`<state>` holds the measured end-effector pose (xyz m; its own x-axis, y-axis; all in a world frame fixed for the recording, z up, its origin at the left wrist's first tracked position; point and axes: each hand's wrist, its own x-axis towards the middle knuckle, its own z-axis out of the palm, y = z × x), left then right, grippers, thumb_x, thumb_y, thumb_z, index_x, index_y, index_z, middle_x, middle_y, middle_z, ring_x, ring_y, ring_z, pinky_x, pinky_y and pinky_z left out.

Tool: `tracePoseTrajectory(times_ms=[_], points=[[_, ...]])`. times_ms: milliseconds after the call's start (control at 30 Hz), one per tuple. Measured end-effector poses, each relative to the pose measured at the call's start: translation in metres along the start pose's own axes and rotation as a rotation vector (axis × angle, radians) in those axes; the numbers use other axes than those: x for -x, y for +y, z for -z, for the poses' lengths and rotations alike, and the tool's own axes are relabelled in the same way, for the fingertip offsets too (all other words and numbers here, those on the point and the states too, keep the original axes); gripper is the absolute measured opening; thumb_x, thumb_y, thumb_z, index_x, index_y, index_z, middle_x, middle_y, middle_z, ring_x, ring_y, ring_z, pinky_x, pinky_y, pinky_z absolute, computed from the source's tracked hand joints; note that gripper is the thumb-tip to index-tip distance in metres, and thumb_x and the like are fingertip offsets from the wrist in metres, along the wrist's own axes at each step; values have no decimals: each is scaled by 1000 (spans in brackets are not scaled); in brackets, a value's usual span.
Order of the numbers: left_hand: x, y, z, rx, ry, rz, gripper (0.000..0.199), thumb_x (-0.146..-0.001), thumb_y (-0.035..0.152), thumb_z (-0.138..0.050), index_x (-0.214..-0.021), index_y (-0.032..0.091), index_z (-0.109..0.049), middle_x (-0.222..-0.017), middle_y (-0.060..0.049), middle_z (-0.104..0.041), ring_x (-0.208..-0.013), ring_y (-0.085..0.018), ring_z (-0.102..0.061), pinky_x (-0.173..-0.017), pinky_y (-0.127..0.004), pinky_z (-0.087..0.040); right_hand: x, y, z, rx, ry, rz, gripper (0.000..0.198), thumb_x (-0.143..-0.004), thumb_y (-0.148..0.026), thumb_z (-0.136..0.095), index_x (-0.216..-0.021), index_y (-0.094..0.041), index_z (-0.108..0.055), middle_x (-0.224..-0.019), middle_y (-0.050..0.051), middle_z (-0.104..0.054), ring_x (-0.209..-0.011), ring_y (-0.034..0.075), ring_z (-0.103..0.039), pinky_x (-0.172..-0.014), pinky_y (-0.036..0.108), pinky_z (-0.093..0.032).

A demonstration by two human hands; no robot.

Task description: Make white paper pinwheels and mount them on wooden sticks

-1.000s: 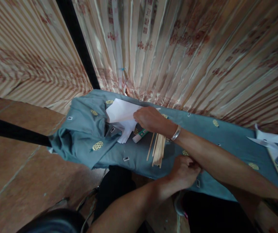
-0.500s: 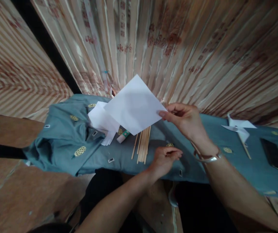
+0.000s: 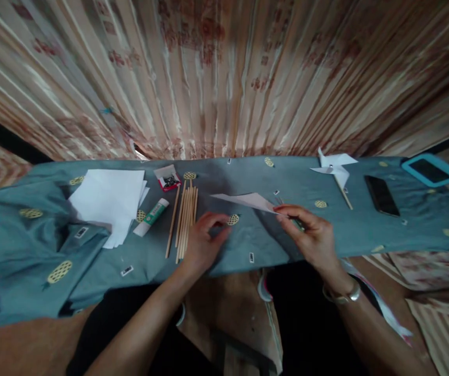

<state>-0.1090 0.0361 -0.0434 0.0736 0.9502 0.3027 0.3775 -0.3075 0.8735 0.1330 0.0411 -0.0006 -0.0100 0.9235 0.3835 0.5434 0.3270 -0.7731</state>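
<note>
In the head view my right hand (image 3: 306, 232) pinches one corner of a white sheet of paper (image 3: 248, 200), held nearly edge-on above the cloth. My left hand (image 3: 204, 237) is just left of the sheet, thumb and fingers apart with a gap between them, holding nothing. Beside that hand lies a bundle of thin wooden sticks (image 3: 187, 219). Left of the sticks are a glue stick (image 3: 152, 216) and a small open red-and-white box (image 3: 167, 178) with small dark pieces inside. A stack of white paper (image 3: 109, 196) lies farther left.
A teal cloth with pineapple prints (image 3: 232, 256) covers the long narrow table. On the right lie a white paper pinwheel (image 3: 334, 166) on a stick, a black phone (image 3: 381, 195) and a blue-framed device (image 3: 432, 169). A pleated curtain (image 3: 224, 78) hangs along the back edge.
The sheet has been lowered and tilted from face-on to nearly edge-on, still in my right hand. My left hand's fingers have spread near the sticks. The view has turned right.
</note>
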Motion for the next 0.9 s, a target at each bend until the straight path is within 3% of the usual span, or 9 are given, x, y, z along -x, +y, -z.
tracePoseTrajectory(times_ms=[133,233,333,433,500,567,733,800,900], points=[[-4,-11,11,-362,166,-135,55,-79,26,-77,-129,17,-58,-128,-13,-63,-119,-28,-61,-102,-48,-51,29,37,0,-145,-116,-155,10,-85,-32,-69,-87,-23,-74,-99,5,-80,-95,22,-75,-90,38,-58],[-5,-18,13,-492,-2,-316,38,-86,14,-63,-124,19,-64,-134,-12,-64,-132,-29,-53,-109,-52,-45,41,51,3,-128,-243,-149,12,-88,-30,-64,-92,-24,-74,-103,6,-79,-97,23,-75,-87,41,-60],[-3,-20,8,-563,-142,-420,26,-91,10,-54,-107,21,-72,-113,-7,-75,-120,-26,-62,-109,-54,-43,45,49,7,99,-275,-6,19,-89,-34,-66,-102,-24,-74,-124,11,-73,-112,29,-70,-97,51,-55],[1,-13,1,-646,-177,-490,23,-96,15,-52,-104,18,-73,-100,-7,-77,-99,-23,-70,-109,-56,-41,48,35,7,353,-245,148,48,-82,-47,-74,-123,-22,-69,-145,17,-58,-124,38,-61,-105,63,-46],[5,-6,-4,-675,-198,-527,24,-98,16,-49,-104,16,-72,-93,-7,-76,-89,-21,-71,-107,-53,-44,51,24,4,357,-259,201,52,-84,-50,-73,-127,-22,-66,-144,17,-59,-123,37,-61,-104,60,-47],[8,0,-7,-684,-224,-535,25,-99,16,-47,-104,16,-72,-89,-6,-76,-85,-20,-70,-105,-52,-46,53,16,-1,244,-273,207,37,-90,-44,-67,-121,-23,-67,-131,13,-68,-116,31,-65,-100,51,-52],[14,7,-9,-649,-200,-490,30,-99,19,-49,-126,11,-60,-104,-11,-75,-94,-22,-69,-102,-49,-50,38,18,-15,17,-199,-38,16,-95,-31,-60,-99,-23,-72,-99,6,-77,-91,22,-72,-85,38,-57],[18,11,-10,-650,-172,-490,40,-98,18,-50,-138,10,-50,-126,-17,-69,-116,-26,-64,-106,-48,-47,25,27,-22,-31,-154,-145,15,-92,-33,-64,-94,-22,-73,-97,5,-77,-89,22,-72,-84,38,-57],[27,13,-18,-656,-234,-522,43,-99,16,-47,-142,12,-45,-143,-17,-58,-139,-27,-48,-116,-48,-39,6,41,-34,-75,-131,-161,14,-87,-33,-66,-85,-22,-74,-109,7,-76,-102,24,-70,-94,41,-54]])
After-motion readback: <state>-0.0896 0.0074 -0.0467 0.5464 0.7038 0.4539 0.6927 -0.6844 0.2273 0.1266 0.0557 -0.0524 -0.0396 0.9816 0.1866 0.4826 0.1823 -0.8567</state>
